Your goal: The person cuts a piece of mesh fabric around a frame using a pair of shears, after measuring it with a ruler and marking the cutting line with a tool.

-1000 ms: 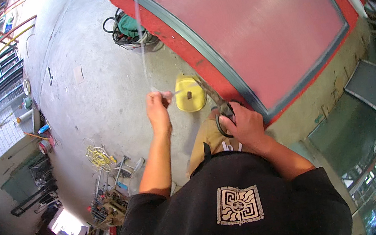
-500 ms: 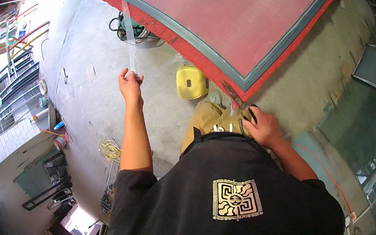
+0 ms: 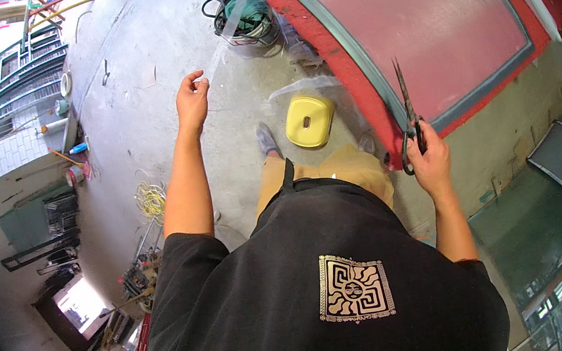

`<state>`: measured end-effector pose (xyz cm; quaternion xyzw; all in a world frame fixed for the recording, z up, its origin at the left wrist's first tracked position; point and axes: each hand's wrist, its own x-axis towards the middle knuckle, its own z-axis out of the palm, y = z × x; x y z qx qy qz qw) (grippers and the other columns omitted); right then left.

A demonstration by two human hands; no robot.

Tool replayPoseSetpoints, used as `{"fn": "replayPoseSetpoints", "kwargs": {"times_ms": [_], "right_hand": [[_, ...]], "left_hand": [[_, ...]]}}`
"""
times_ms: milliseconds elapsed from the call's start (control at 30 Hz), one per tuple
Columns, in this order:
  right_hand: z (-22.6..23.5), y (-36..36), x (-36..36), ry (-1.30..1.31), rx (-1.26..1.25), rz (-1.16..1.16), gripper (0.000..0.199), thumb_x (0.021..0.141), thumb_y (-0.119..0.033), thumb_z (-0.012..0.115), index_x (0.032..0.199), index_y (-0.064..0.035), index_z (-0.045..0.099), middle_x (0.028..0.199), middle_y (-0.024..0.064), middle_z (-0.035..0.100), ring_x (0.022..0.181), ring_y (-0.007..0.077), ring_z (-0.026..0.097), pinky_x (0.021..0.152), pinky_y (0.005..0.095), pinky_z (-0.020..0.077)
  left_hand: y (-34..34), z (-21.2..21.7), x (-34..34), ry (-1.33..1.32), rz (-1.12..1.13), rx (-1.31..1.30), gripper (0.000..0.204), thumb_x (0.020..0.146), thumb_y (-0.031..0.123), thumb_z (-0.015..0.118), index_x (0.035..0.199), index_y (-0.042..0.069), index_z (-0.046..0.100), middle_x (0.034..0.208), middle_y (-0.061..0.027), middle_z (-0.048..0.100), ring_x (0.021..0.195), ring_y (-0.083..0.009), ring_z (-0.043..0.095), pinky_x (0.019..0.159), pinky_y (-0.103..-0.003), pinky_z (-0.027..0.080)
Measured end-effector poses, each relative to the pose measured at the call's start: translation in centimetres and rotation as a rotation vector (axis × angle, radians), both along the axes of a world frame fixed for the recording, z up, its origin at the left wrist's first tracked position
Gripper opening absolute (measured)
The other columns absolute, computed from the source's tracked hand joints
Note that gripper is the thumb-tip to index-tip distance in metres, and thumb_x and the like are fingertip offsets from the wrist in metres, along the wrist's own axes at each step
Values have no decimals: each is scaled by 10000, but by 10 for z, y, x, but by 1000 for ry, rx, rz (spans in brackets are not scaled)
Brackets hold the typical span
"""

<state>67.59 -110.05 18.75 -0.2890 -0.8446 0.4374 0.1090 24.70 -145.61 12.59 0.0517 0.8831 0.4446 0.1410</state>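
At the left, my left hand is raised, its thumb and fingers pinched on the end of a long, translucent plastic strip. That strip slants up toward the edge of a red-framed surface with a grey border around a pinkish panel. My right hand grips black-handled scissors, whose blades point away from me over the near corner of the frame. The blades look closed or nearly so. Another piece of clear plastic hangs out beside the red edge.
A yellow stool stands near my feet. Beyond it is a bucket holding green and black items. Yellow cord lies on the floor at left. Dark glass panes lean at lower right. Metal frames stand at far left.
My right hand has risen from my waist with the scissors, out over the frame's corner. The strip now slants to the right from my left hand. My view has turned, shifting the frame rightward.
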Motion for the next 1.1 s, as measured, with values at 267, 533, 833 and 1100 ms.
{"fn": "replayPoseSetpoints", "kwargs": {"times_ms": [267, 533, 833, 1100], "right_hand": [[5, -106, -158, -14, 84, -194, 405, 1027, -241, 709, 1328, 27, 666, 967, 123, 754, 874, 215, 717, 833, 371, 566], [58, -191, -288, -153, 61, -247, 446, 1010, -341, 736, 1335, -41, 681, 870, 107, 697, 778, 221, 686, 770, 359, 551], [48, -166, -326, -165, 130, -449, 464, 1004, -376, 723, 1330, -49, 678, 857, 103, 702, 788, 260, 694, 756, 399, 546], [-2, -77, -371, -334, 439, -394, 568, 927, -458, 774, 1300, -43, 674, 922, 178, 754, 857, 412, 741, 756, 497, 574]], "left_hand": [[-81, -31, -146, 48, -308, -181, 341, 982, 246, 772, 1286, 95, 756, 916, -26, 704, 799, -148, 627, 767, -318, 523], [-74, -26, -283, 94, -424, -180, 272, 992, 233, 709, 1216, 93, 773, 898, -125, 753, 852, -285, 730, 799, -407, 562], [-17, -75, -348, 288, -447, -273, 297, 979, 222, 679, 1214, 65, 773, 933, -160, 773, 871, -321, 746, 831, -432, 579], [165, -30, -287, 84, -737, -107, 364, 975, 354, 730, 1173, 52, 772, 1021, -176, 794, 957, -338, 769, 870, -432, 589]]}}
